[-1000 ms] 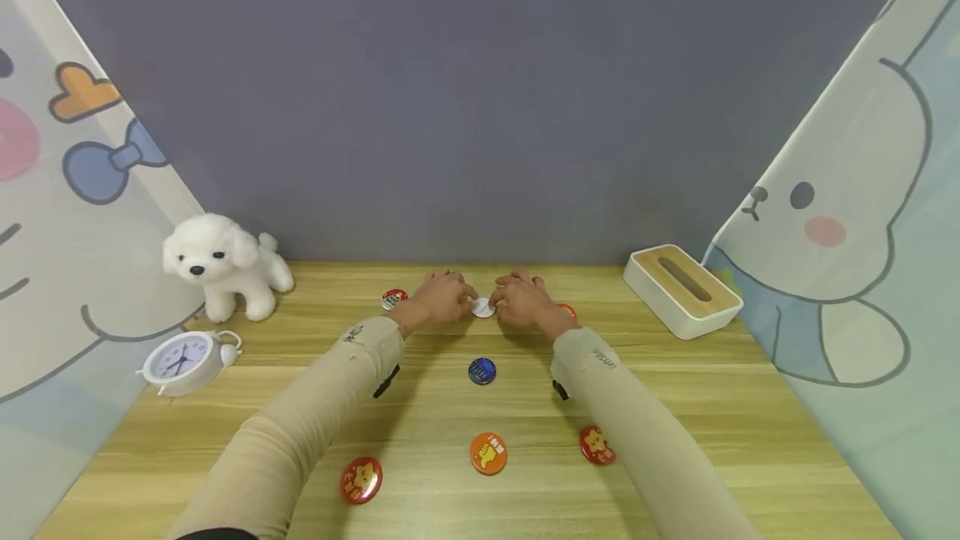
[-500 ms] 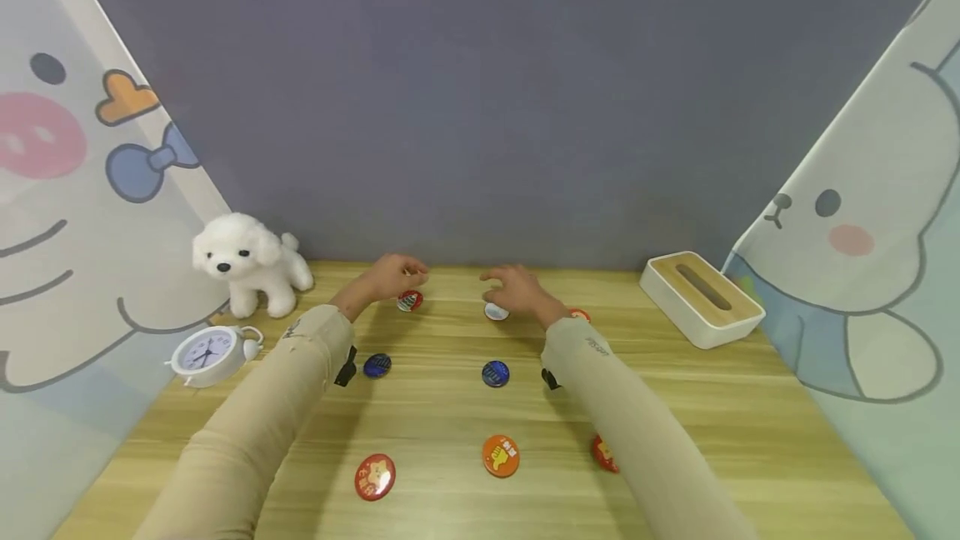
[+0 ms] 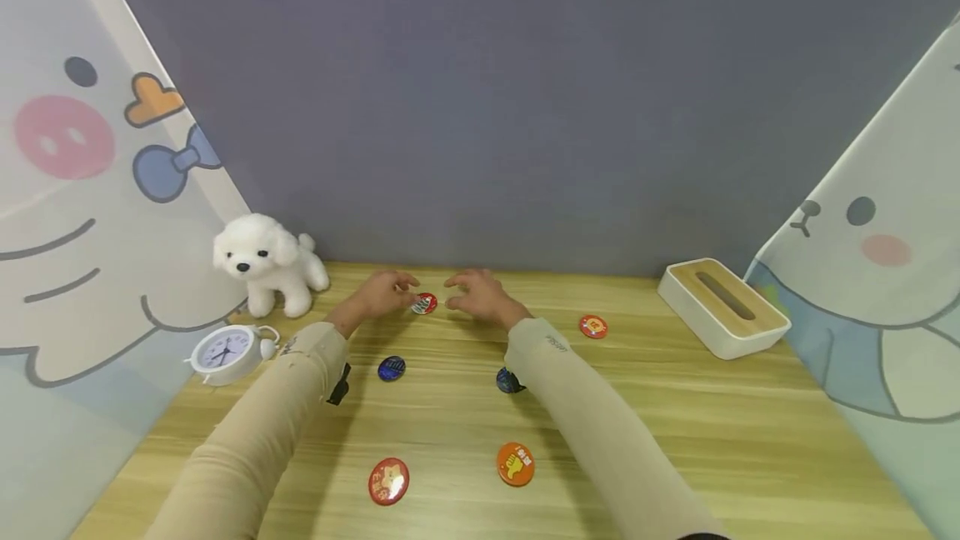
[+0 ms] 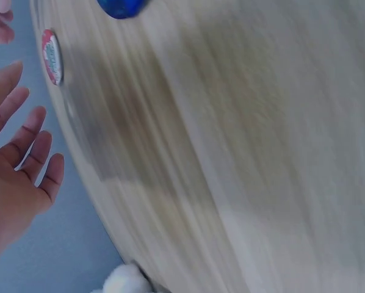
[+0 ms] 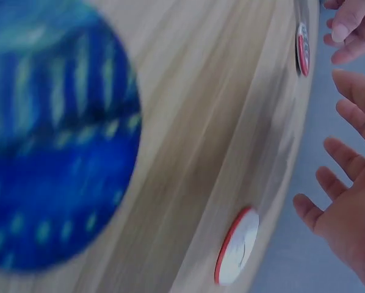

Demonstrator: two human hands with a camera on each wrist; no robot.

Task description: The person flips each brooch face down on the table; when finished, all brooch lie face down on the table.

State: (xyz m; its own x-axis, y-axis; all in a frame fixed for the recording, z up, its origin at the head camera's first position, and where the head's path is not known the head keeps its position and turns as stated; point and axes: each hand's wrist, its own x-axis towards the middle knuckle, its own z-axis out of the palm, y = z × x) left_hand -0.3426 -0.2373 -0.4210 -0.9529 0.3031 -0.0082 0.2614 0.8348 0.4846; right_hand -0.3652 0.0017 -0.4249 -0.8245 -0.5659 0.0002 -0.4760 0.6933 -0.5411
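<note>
A red-and-green round badge (image 3: 424, 303) lies near the table's back edge, between my two hands. My left hand (image 3: 386, 293) hovers at its left side, fingers loosely spread and holding nothing. On the other side, my right hand (image 3: 483, 297) hangs just right of the badge with its fingers apart, also holding nothing. In the right wrist view a white disc with a red rim (image 5: 237, 247) lies on the table below the right hand; the head view hides it. Both wrist views show gaps between the fingers and the badge.
Nearer lie two blue badges (image 3: 392, 368), one partly behind the right sleeve, an orange badge (image 3: 515, 464) and a red badge (image 3: 389, 482). Another red badge (image 3: 593, 326) lies right. A plush dog (image 3: 270, 265), an alarm clock (image 3: 228, 353) and a tissue box (image 3: 723, 308) stand at the sides.
Both hands have left the white disc. The left hand moved left to the red-and-green badge first; the right hand then followed leftward. The head view has turned left.
</note>
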